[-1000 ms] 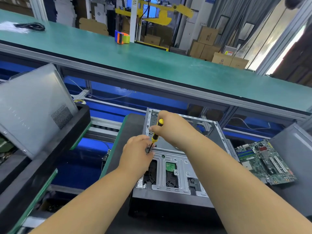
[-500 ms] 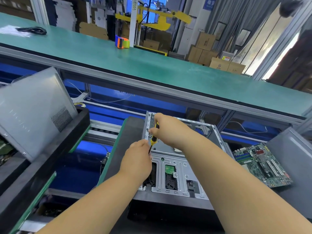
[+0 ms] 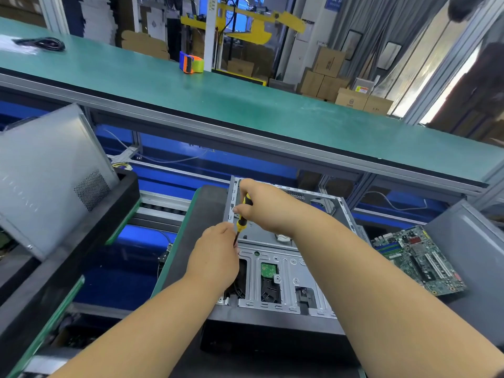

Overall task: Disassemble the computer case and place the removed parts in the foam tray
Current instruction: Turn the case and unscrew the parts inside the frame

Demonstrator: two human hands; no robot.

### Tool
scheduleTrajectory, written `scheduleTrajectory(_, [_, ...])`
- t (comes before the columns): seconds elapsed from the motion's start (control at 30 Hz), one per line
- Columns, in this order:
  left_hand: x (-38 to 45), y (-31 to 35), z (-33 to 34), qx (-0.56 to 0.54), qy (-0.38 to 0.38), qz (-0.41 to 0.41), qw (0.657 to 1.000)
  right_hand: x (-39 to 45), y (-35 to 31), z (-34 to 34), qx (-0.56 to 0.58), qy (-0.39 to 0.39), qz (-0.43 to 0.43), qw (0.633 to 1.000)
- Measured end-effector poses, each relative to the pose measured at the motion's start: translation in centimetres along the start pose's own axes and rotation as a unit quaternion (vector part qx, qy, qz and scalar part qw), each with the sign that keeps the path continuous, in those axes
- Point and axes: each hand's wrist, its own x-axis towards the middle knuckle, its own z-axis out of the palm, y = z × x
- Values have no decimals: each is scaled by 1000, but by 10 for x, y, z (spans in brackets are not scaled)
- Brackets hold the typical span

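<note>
An open metal computer case (image 3: 283, 271) lies flat on a dark mat in front of me, its drive cage facing up. My right hand (image 3: 263, 207) grips the yellow-and-black handle of a screwdriver (image 3: 242, 223), which points down at the case's left side. My left hand (image 3: 215, 257) is curled around the tip of the shaft, and its fingertips are hidden behind the back of the hand. A green motherboard (image 3: 417, 259) lies to the right of the case. A black foam tray (image 3: 90, 236) at the left holds a grey side panel (image 3: 46, 170) leaning upright.
A green conveyor belt (image 3: 245, 102) runs across behind the case, carrying an orange-and-blue tape dispenser (image 3: 191, 62) and a black cable (image 3: 46, 44). A grey panel (image 3: 471, 241) lies at the right edge. Cardboard boxes stand beyond the belt.
Both hands stay at the case's left side. The right hand and the screwdriver handle have shifted slightly left, so the tool stands more upright. My view has drifted a little.
</note>
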Motion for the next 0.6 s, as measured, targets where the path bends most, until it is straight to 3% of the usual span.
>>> scheduleTrajectory(0.27, [-1,0,0,-4,6,-2,1000,0,2,-6,8,-47,-18,999])
scheduleTrajectory(0.47, [-1,1,-1,1,3,-20,1000,8,-15,-13,-63,-120,-72,988])
scheduleTrajectory(0.6, [-1,3,-2,-12,17,-20,1000,13,-19,-15,-83,-125,-88,985])
